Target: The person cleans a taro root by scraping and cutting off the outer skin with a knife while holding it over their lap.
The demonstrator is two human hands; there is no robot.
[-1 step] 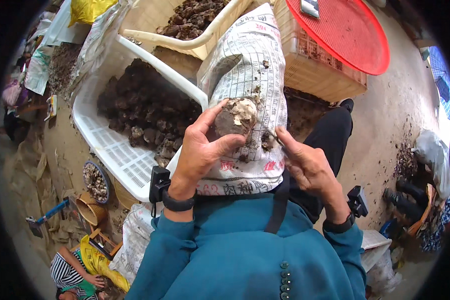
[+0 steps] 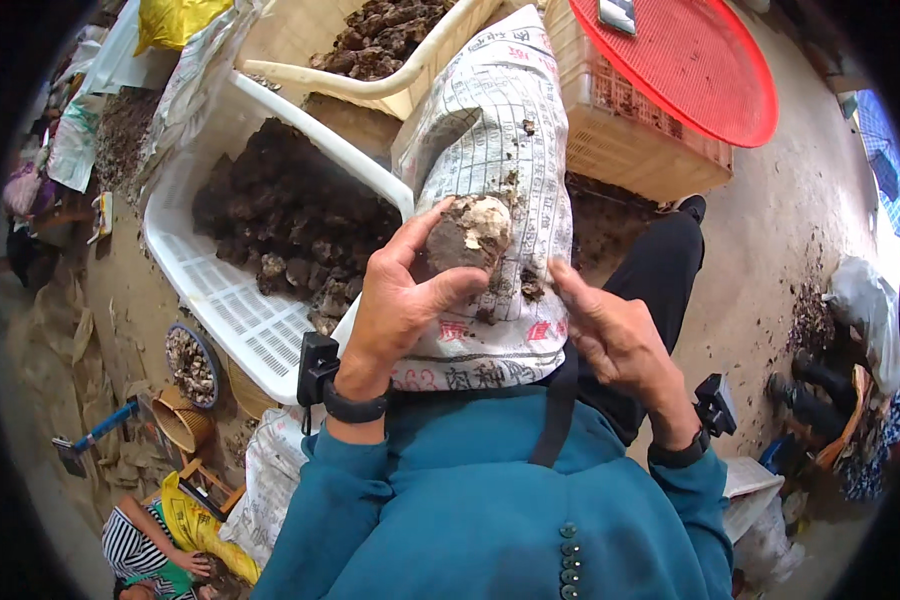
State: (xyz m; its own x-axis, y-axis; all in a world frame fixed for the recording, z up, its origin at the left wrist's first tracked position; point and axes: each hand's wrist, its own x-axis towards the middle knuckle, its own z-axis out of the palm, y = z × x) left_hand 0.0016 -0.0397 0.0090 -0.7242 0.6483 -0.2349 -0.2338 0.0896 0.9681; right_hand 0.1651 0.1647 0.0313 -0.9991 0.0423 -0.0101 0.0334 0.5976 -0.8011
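My left hand (image 2: 395, 300) grips a round, soil-brown tuber-like lump (image 2: 470, 237) between thumb and fingers; its upper right side shows a pale, cream patch. Just to the right, my right hand (image 2: 615, 325) is closed with the index finger reaching forward, apart from the lump. Whatever it may hold is hidden by the fingers. Beneath both hands, a white woven sack (image 2: 510, 110) with printed marks covers my lap, and dark crumbs of soil (image 2: 532, 287) lie on it.
A white plastic basket (image 2: 232, 325) of dark lumps stands at left, with a cream crate (image 2: 370, 88) beyond. At far right, a red mesh tray (image 2: 690, 75) rests on another crate (image 2: 640, 155). Lower left are a bowl of small pale pieces (image 2: 191, 366) and another person's hand (image 2: 192, 563).
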